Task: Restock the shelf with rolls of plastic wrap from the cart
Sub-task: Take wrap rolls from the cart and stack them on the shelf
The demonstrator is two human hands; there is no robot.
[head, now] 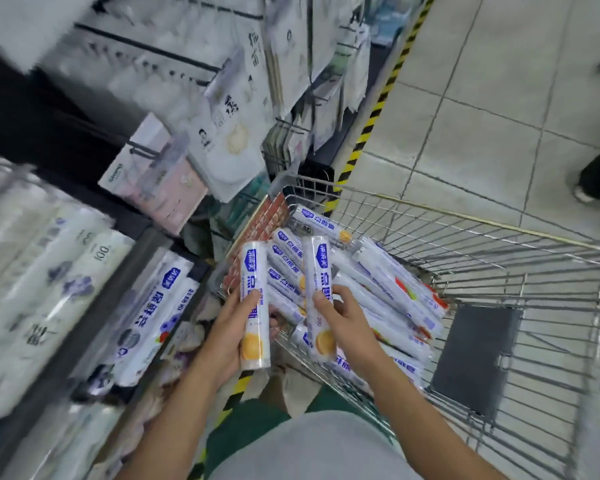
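While clasped singly in left and right hands [234, 336] [347, 322], two white blue-lettered rolls [253, 271] [321, 268], seemingly orange-slice printed.

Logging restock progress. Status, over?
Left hand grips left roll, right hand grips right roll. More rolls in cart. Shelf left, nothing visibly blocking.

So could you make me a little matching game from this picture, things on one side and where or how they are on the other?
Things: 1 left hand; 2 cart; 3 floor tape; 4 flap.
States: A yellow and black stripes; B grips one roll; C holds a pile of rolls; D dark grey, inside the cart.
Pairs: 1-B, 2-C, 3-A, 4-D.
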